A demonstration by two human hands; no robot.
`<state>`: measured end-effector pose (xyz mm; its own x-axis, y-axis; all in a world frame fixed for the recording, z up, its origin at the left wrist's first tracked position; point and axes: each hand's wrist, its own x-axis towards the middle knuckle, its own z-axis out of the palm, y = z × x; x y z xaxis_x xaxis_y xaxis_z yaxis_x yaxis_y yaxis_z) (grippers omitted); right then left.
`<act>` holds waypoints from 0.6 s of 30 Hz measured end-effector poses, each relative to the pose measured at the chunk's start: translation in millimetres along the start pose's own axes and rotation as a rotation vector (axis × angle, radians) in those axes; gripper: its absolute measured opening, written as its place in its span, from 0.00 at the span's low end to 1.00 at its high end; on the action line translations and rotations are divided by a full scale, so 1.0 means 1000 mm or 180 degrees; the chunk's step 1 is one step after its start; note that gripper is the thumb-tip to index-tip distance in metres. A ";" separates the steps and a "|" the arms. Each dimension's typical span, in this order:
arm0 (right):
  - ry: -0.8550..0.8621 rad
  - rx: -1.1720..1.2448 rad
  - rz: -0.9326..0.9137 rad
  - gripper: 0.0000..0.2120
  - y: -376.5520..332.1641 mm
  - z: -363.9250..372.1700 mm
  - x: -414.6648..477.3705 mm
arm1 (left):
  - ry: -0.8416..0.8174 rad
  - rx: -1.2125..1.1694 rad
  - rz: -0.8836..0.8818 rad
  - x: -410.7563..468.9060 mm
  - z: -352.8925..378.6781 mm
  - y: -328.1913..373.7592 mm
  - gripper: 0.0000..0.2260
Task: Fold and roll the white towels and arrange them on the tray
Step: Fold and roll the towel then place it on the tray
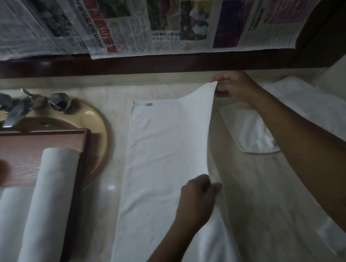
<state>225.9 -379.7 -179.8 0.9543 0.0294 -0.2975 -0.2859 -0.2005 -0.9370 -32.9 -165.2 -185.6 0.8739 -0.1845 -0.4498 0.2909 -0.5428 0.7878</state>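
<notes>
A long white towel (159,153) lies lengthwise on the pale counter, its right edge lifted. My right hand (235,89) pinches the far right corner of that towel, raised off the counter. My left hand (197,198) pinches the same right edge nearer to me. A dark wooden tray (31,142) sits at the left, partly over the sink, and holds three rolled white towels (46,210) side by side. More white towels (252,131) lie loosely folded at the right, under my right forearm.
A tan sink (97,125) with a chrome tap (15,110) and two knobs sits behind the tray. Newspaper sheets (157,18) cover the wall above a dark wooden ledge. Another white cloth (334,240) lies at the counter's near right.
</notes>
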 end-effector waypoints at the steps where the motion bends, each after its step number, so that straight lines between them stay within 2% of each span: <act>1: -0.0110 -0.0076 -0.0112 0.10 -0.004 0.010 0.002 | -0.0018 -0.0274 -0.0110 -0.005 -0.013 -0.007 0.16; 4: -0.0182 -0.0568 -0.0528 0.06 -0.017 0.042 0.007 | -0.0066 -0.1468 -0.0442 -0.019 -0.041 -0.020 0.11; 6: -0.0135 -0.1014 -0.0804 0.08 -0.025 0.072 0.014 | 0.0001 -0.1860 -0.0577 -0.030 -0.058 -0.028 0.09; 12: -0.0195 -0.1705 -0.1116 0.09 -0.028 0.164 0.041 | 0.0467 -0.2239 -0.0721 -0.049 -0.094 -0.059 0.10; 18: -0.0333 -0.1950 -0.0969 0.08 -0.009 0.234 0.047 | 0.0872 -0.2273 -0.0993 -0.046 -0.116 -0.104 0.13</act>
<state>252.8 -147.7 -227.7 0.9620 0.2602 -0.0826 0.1235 -0.6846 -0.7184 -58.5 -5.4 -198.0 0.7490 0.1450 -0.6465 0.6328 0.1325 0.7629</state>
